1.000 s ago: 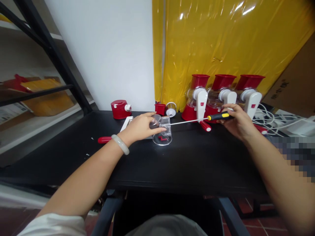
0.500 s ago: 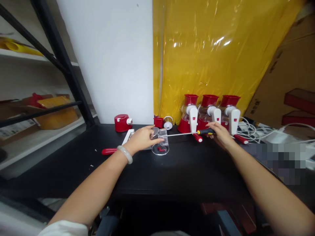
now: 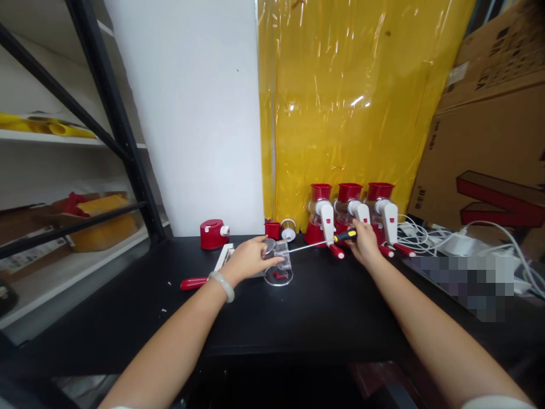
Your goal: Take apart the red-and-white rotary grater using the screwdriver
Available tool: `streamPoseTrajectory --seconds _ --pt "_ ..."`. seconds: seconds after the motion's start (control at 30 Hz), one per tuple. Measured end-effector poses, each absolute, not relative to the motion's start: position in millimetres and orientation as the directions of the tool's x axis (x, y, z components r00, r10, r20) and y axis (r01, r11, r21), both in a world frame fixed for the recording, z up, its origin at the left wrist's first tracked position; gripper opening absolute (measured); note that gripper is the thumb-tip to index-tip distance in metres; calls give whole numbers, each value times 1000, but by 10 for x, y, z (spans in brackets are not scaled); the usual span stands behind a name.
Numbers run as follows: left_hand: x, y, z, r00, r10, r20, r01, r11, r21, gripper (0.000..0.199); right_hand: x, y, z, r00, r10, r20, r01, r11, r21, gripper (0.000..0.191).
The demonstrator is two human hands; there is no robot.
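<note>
My left hand (image 3: 251, 257) is closed around a clear plastic housing (image 3: 283, 261), holding it on the black table. A round clear base with a small red piece (image 3: 279, 276) shows below it. My right hand (image 3: 364, 241) grips the black and yellow handle of a screwdriver (image 3: 346, 234). Its long shaft points left and its tip meets the right side of the housing; exactly where the tip sits is too small to tell. Under my left wrist lies a white crank (image 3: 223, 257) with a red handle (image 3: 193, 283).
Three assembled red and clear rotary graters (image 3: 320, 218) stand behind my right hand. At the back are a red base (image 3: 213, 234), a small red hopper (image 3: 272, 229) and a grater drum (image 3: 288, 229). White cables (image 3: 430, 238) lie right; a black rack (image 3: 128, 142) stands left.
The view has tilted up and shifted slightly. The screwdriver's handle end has risen, so its shaft slopes more. My left hand keeps its hold on the clear housing.
</note>
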State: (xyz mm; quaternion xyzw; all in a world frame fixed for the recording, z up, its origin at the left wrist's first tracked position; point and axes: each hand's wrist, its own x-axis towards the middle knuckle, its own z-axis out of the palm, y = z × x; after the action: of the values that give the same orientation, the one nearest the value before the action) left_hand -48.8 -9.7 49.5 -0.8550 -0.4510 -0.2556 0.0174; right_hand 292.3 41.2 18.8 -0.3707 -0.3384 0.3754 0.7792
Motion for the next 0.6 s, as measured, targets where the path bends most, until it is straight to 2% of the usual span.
streamPoseTrajectory --seconds 0.2,0.37,0.43,0.5,0.6 --pt "-492 -110 506 445 791 420 802 -561 206 55 2906 355 20 427 865 263 -471 461 -752 42" --pt "-491 -98 503 445 805 392 812 -548 202 56 2906 336 69 396 900 180 -573 395 -718 21" --pt "-492 -88 498 450 804 390 810 -551 201 56 2913 315 93 368 907 204 -602 400 -691 16" --pt "-494 -77 491 451 803 390 807 -554 206 56 2928 295 107 356 893 276 -589 444 -676 19" --pt "-498 -63 483 449 803 393 800 -557 223 56 2959 290 102 410 848 336 -471 513 -718 35"
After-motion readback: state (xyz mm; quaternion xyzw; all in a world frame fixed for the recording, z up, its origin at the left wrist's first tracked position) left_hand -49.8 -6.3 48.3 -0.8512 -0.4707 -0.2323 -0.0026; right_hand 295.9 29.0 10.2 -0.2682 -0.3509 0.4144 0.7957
